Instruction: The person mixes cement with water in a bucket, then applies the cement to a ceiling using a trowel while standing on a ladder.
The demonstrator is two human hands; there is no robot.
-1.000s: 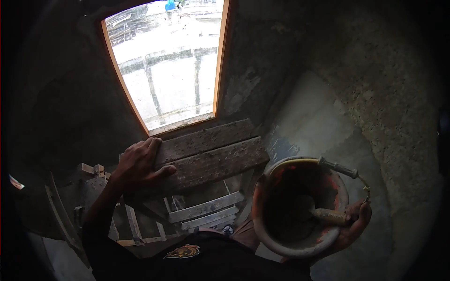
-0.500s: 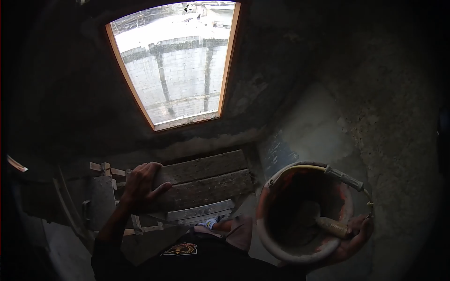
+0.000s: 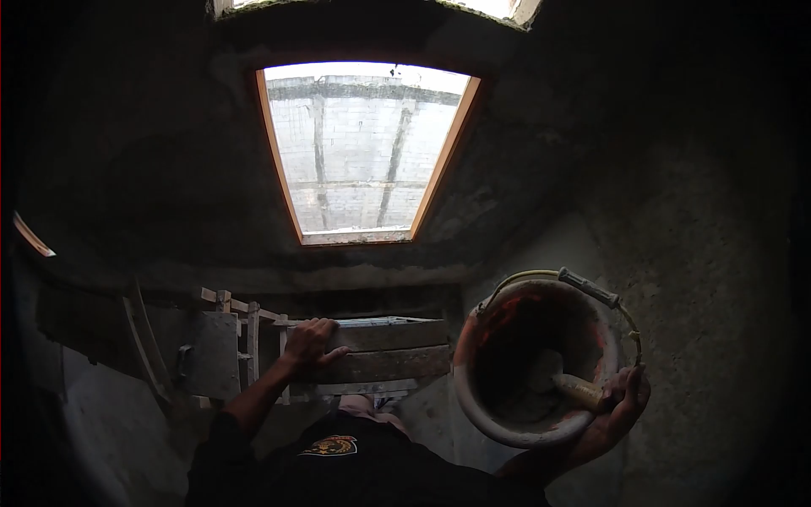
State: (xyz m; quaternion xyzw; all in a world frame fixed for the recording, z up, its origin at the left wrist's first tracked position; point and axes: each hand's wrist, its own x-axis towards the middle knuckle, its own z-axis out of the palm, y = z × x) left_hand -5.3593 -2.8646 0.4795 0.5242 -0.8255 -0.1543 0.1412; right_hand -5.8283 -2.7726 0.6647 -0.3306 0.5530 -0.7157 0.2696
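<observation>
My left hand (image 3: pixel 311 346) rests on the wooden planks (image 3: pixel 393 363), its thumb spread away from the fingers. At the right, my right hand (image 3: pixel 623 404) is closed at the rim of a round bucket (image 3: pixel 467 393), around the end of a handled tool (image 3: pixel 580 390). The tool's pale head (image 3: pixel 541 372) lies inside the dark bucket, whose inner wall shows reddish patches. A wire bail with a grip (image 3: pixel 589 286) arches over the bucket's far side.
Beyond the planks is a window (image 3: pixel 414 221) with an orange-brown frame, set in a dark wall (image 3: pixel 152 169). Wooden bars (image 3: pixel 253 338) and a flat board with a handle (image 3: pixel 211 359) stand at the left. Another opening (image 3: pixel 490 8) shows at the top.
The view has shifted, with the window now lower and further right. My left hand still rests on the planks, and the bucket with my right hand appears slightly further left and higher.
</observation>
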